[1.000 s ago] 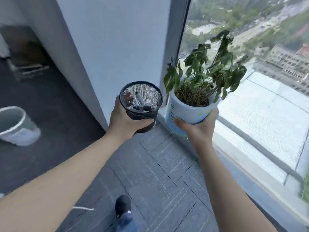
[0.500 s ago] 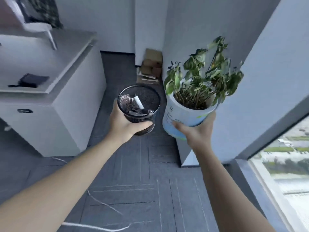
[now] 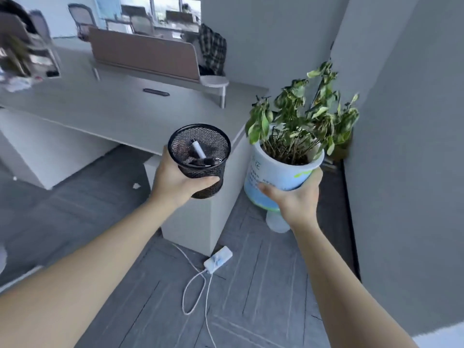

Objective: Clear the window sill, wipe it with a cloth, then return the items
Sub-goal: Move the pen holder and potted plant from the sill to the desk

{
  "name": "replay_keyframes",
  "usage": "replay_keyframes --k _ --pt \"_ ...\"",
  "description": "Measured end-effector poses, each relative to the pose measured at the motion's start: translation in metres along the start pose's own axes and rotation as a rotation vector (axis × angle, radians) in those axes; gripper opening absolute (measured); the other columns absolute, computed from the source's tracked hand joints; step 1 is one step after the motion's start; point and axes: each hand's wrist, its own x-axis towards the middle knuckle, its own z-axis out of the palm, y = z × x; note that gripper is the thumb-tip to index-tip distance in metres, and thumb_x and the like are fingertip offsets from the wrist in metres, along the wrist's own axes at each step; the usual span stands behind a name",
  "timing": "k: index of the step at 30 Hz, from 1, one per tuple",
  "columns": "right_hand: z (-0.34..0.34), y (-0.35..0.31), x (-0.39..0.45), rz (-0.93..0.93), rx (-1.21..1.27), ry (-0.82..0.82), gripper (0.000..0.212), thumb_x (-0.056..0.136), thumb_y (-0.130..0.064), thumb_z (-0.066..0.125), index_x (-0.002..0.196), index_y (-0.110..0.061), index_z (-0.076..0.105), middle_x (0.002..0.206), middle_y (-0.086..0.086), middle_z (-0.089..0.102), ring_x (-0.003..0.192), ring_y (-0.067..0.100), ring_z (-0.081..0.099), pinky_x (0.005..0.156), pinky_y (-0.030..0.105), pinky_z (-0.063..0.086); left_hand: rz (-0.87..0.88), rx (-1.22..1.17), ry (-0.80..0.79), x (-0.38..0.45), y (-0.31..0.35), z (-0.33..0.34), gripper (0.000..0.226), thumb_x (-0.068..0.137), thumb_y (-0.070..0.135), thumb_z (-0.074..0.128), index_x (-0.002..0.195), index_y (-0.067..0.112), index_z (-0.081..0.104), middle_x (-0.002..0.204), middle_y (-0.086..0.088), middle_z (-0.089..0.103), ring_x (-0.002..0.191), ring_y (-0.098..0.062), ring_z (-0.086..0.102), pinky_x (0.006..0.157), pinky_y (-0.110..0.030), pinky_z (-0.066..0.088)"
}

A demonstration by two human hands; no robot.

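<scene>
My left hand (image 3: 175, 183) grips a black mesh pen holder (image 3: 200, 159) from its left side, held upright in the air; a white marker and dark items lie inside it. My right hand (image 3: 296, 197) holds a white and blue plant pot (image 3: 273, 177) from below and its right side; a leafy green plant (image 3: 301, 121) grows from it. Both items hang side by side above the floor, in front of a grey desk (image 3: 120, 114). The window sill is out of view.
The desk's white end cabinet (image 3: 200, 222) stands just below the pen holder. A white power strip (image 3: 218, 259) with its cable lies on the grey carpet. A grey wall (image 3: 406, 146) rises on the right. Chairs and a desk divider (image 3: 143, 54) stand behind.
The view has swung left, from the window and sill to the office desk. Both hands keep hold of the pen holder and the plant pot, carried along with the turn.
</scene>
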Motion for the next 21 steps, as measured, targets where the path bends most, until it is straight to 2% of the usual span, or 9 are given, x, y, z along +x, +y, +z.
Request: replay_keyframes --k 1,4,7,9,13,16,17,21 --pt "0.014 0.002 0.012 -0.009 0.006 -0.019 0.093 0.051 -0.013 0.087 0.127 -0.007 0.033 0.115 -0.003 0.045 0.105 0.011 0.049 0.089 0.023 0.044 -0.002 0.001 0.025 0.013 -0.004 -0.006 0.102 0.029 0.047 0.071 0.121 0.008 0.048 0.113 0.004 0.059 0.108 -0.012 0.055 0.088 -0.014 0.041" --pt "0.052 0.014 0.053 -0.012 0.017 -0.067 0.091 0.054 -0.009 0.087 0.127 -0.008 0.033 0.115 -0.004 0.046 0.104 0.010 0.049 0.083 0.017 0.043 -0.042 0.042 0.090 0.053 -0.017 -0.016 0.102 0.029 0.042 0.075 0.122 0.011 0.046 0.112 0.006 0.056 0.106 -0.010 0.051 0.090 -0.021 0.036" --pt "0.087 0.028 0.102 -0.009 0.035 -0.127 0.089 0.055 -0.006 0.086 0.127 -0.009 0.033 0.105 -0.013 0.046 0.094 0.000 0.050 0.070 0.000 0.043 -0.055 0.064 0.121 0.100 -0.037 -0.021 0.097 0.032 0.038 0.079 0.120 0.013 0.046 0.118 -0.001 0.061 0.109 -0.014 0.056 0.093 -0.027 0.041" --pt "0.107 0.035 0.132 -0.004 0.052 -0.158 0.089 0.056 -0.006 0.086 0.127 -0.009 0.032 0.105 -0.011 0.046 0.094 0.002 0.049 0.068 -0.005 0.041 -0.065 0.080 0.143 0.130 -0.048 -0.022 0.094 0.036 0.034 0.083 0.120 0.012 0.046 0.121 -0.004 0.062 0.113 -0.019 0.057 0.094 -0.030 0.043" --pt "0.152 0.047 0.187 -0.007 0.056 -0.215 0.082 0.054 -0.007 0.087 0.114 -0.020 0.032 0.112 -0.004 0.045 0.104 0.011 0.049 0.074 0.004 0.044 -0.080 0.123 0.216 0.190 -0.066 -0.018 0.090 0.043 0.026 0.082 0.123 0.011 0.043 0.124 -0.005 0.058 0.110 -0.015 0.054 0.089 -0.025 0.038" --pt "0.184 0.060 0.215 -0.006 0.044 -0.221 0.083 0.049 -0.013 0.088 0.108 -0.033 0.033 0.114 -0.004 0.045 0.111 0.017 0.048 0.089 0.025 0.045 -0.102 0.153 0.231 0.227 -0.086 -0.019 0.088 0.049 0.020 0.087 0.125 0.011 0.043 0.120 0.000 0.057 0.105 -0.009 0.049 0.087 -0.023 0.036" --pt "0.195 0.064 0.223 0.006 0.039 -0.226 0.082 0.050 -0.013 0.088 0.107 -0.035 0.034 0.113 -0.005 0.046 0.111 0.017 0.049 0.091 0.028 0.044 -0.111 0.158 0.234 0.240 -0.095 -0.020 0.087 0.051 0.017 0.088 0.125 0.010 0.043 0.117 0.002 0.056 0.104 -0.008 0.048 0.087 -0.022 0.036" --pt "0.247 0.085 0.254 0.083 0.009 -0.254 0.079 0.054 -0.009 0.087 0.108 -0.027 0.032 0.096 -0.021 0.043 0.102 0.012 0.048 0.086 0.024 0.041 -0.156 0.176 0.203 0.295 -0.140 -0.031 0.082 0.051 0.016 0.088 0.121 0.007 0.046 0.112 0.001 0.059 0.099 -0.010 0.050 0.083 -0.021 0.035"
